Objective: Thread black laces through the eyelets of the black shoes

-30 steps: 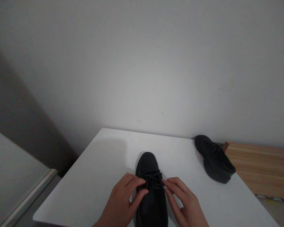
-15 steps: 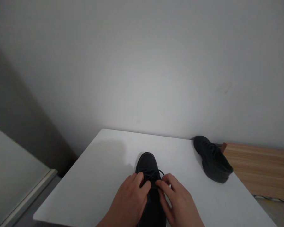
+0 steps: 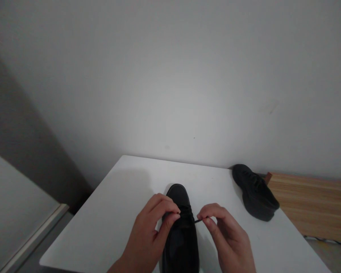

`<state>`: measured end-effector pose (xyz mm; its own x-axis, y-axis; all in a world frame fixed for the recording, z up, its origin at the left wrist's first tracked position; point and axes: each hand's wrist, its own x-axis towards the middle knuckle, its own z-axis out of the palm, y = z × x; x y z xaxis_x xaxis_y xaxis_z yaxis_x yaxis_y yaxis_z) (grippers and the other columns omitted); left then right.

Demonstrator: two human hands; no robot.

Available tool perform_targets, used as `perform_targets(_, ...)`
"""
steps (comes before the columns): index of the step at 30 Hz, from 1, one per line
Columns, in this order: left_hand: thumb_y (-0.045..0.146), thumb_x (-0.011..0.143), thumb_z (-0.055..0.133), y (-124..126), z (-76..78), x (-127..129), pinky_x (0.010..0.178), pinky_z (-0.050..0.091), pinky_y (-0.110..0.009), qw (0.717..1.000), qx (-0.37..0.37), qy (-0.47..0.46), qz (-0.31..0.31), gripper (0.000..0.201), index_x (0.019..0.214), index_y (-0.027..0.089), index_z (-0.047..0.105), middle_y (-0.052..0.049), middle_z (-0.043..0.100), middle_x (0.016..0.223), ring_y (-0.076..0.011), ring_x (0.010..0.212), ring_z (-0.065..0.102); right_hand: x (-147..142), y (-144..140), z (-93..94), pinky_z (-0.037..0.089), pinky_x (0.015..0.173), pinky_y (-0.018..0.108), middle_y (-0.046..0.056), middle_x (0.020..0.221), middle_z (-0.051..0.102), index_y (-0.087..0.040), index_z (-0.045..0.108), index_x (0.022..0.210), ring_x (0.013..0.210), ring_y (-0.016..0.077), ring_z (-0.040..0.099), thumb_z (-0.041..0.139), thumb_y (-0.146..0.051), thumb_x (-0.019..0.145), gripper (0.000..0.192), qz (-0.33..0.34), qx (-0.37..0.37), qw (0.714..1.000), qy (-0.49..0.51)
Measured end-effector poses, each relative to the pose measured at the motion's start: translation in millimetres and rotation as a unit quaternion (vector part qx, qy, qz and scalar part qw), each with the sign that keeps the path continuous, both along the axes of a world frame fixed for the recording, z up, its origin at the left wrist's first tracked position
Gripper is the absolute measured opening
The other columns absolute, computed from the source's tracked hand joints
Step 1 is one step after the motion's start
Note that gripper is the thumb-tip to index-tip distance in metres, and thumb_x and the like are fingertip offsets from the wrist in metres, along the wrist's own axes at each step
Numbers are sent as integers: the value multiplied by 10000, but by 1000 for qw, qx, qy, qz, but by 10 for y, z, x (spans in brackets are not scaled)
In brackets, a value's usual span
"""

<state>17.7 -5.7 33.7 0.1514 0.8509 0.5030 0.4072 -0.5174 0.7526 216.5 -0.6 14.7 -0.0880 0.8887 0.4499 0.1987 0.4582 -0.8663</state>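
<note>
A black lace-up shoe (image 3: 181, 246) stands on the white table (image 3: 108, 212), toe pointing away from me. My right hand (image 3: 229, 237) is just right of the shoe, thumb and forefinger pinched on a black shoelace (image 3: 198, 221) that stretches out from the shoe's side. Over the shoe's left side, my left hand (image 3: 152, 227) has its thumb and forefinger closed in a pinch above the lacing. What sits between those fingertips is too small to make out.
A second black shoe (image 3: 255, 193) rests at the table's far right edge, toe towards the wall (image 3: 170, 87). Beyond that edge is a wood-grain board (image 3: 312, 204). A white panel with a pale edge (image 3: 34, 239) stands at the left.
My hands have moved apart: the right went outward to the right, drawing a lace taut, and the left rose slightly. The loose lace loop at the shoe's right no longer shows.
</note>
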Motion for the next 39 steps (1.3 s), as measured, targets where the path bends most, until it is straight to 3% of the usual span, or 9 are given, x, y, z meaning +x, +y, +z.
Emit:
perform_targets(3,147,932,580,-1,1,11,757,484,-225,1000,-8,-19,-10,123,877,215,667,-22,633,888,-141,839,618,-29,14,-34,527,717,250,34,836,697,-255,687,897,811,181,653,585,-329,962,142,1,-46,999,22)
perform_targets(8,146,875,649,50,-42,59,791,489,-225,997,-9,-78,-12,125,864,240,730,-25,610,945,-143,886,621,-167,-6,-118,489,617,230,32,855,680,-235,670,893,699,144,602,600,-390,949,179,103,-126,985,60)
perform_targets(14,176,911,603,119,-213,56,807,489,-242,978,-159,-119,-71,174,1052,238,683,1,713,911,-145,856,664,-240,40,-61,480,612,231,10,740,641,-208,695,836,642,130,573,680,-421,893,221,83,-158,978,107)
perform_targets(16,170,879,652,110,-310,53,817,474,-244,979,-168,-77,-86,115,964,225,707,1,731,900,-155,868,661,-235,59,-9,488,599,225,9,714,644,-208,706,825,621,127,580,698,-417,878,216,81,-169,975,116)
perform_targets(20,193,870,666,86,-451,80,790,458,-245,986,-144,-58,-62,91,822,217,740,-7,742,864,-167,858,662,-215,89,68,514,654,231,46,854,697,-220,719,817,733,150,631,694,-373,884,168,64,-106,988,92)
perform_targets(24,224,874,635,112,-441,131,831,464,-246,972,-209,-108,-26,134,826,228,760,6,772,880,-166,860,702,-197,99,89,501,629,190,10,802,681,-246,709,854,694,120,619,655,-306,919,104,15,-60,995,80)
perform_targets(29,283,852,648,145,-391,175,784,468,-273,965,-239,-98,-30,140,936,208,732,6,765,801,-187,797,702,-262,68,69,500,623,203,-10,740,639,-243,700,854,674,121,606,618,-292,945,132,91,-40,992,75)
perform_targets(34,354,847,639,134,-470,178,696,416,-288,984,-167,-58,-19,210,737,194,719,-19,707,744,-201,750,638,-325,91,111,516,757,245,2,887,705,-267,700,946,837,139,658,597,-173,954,140,157,11,987,22)
perform_targets(39,301,874,632,126,-483,178,717,459,-282,978,-171,-109,-51,167,789,197,732,-17,726,793,-188,772,662,-277,108,107,486,921,305,16,1082,712,-312,676,1143,1037,163,628,531,-147,982,273,173,50,983,-46)
